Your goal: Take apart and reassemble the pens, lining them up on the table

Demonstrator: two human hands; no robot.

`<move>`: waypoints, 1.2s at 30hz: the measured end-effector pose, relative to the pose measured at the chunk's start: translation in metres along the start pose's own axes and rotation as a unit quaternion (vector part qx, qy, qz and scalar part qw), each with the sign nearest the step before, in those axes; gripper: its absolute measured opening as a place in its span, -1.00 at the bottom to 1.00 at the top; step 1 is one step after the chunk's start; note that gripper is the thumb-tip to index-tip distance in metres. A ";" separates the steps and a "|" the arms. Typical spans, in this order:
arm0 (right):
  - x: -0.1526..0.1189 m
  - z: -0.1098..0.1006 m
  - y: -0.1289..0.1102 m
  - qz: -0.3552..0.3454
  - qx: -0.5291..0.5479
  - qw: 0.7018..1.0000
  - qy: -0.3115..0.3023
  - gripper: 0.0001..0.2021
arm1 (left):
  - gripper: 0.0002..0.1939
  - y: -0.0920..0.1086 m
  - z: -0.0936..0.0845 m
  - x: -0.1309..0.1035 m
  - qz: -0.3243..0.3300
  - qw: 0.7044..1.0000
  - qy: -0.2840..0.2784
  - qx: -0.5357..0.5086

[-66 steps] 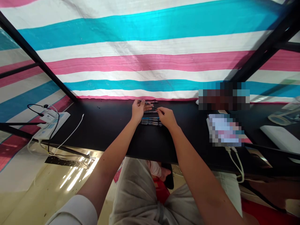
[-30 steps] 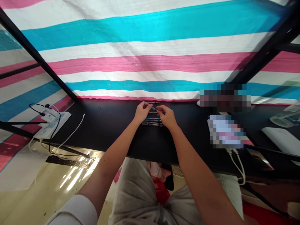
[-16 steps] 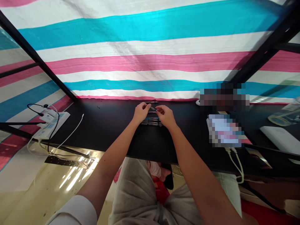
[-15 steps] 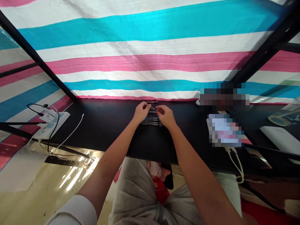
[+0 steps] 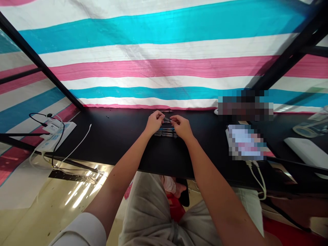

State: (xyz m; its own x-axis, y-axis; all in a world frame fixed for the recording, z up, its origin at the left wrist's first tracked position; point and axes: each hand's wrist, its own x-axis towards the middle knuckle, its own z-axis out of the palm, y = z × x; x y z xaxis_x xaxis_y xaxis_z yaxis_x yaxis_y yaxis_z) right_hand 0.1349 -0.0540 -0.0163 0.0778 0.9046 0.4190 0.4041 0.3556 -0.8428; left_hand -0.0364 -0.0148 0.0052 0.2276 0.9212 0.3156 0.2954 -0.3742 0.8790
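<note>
Between my hands, over the black desk point(image 5: 115, 143), a slim dark pen point(image 5: 167, 119) slants down to the right. My left hand point(image 5: 154, 122) is closed, pinching its left end with thumb and fingertips. Closed as well, my right hand point(image 5: 181, 125) grips the other end. The fingers cover both tips. Just below the hands lie several pens point(image 5: 165, 134) side by side, partly behind my right hand. Another pen point(image 5: 167, 111) lies beyond the hands, close to the desk's back edge.
On the left sits a white power strip point(image 5: 60, 135) with plugs and cables; a white cable point(image 5: 79, 143) curves over the desk. To the right are a blurred-out phone-like device point(image 5: 247, 143), a white box-shaped item point(image 5: 306, 150) and a clear container point(image 5: 310, 126). A striped sheet point(image 5: 153, 68) hangs behind.
Both hands stay in almost the same place on the pen. It shows slightly more between the fingers, with only tiny finger shifts.
</note>
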 end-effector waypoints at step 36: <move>0.002 -0.007 -0.005 0.053 -0.006 0.997 -0.049 -0.81 | -0.91 0.005 0.000 -0.003 0.025 0.993 -0.033 -0.108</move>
State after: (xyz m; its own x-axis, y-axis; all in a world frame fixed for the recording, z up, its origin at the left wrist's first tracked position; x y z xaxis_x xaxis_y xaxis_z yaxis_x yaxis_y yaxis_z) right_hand 0.1399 -0.0560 -0.0093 0.0319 0.9556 0.2929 0.4099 0.2548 -0.8758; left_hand -0.0354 -0.0192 0.0087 0.2995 0.8902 0.3433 0.0776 -0.3813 0.9212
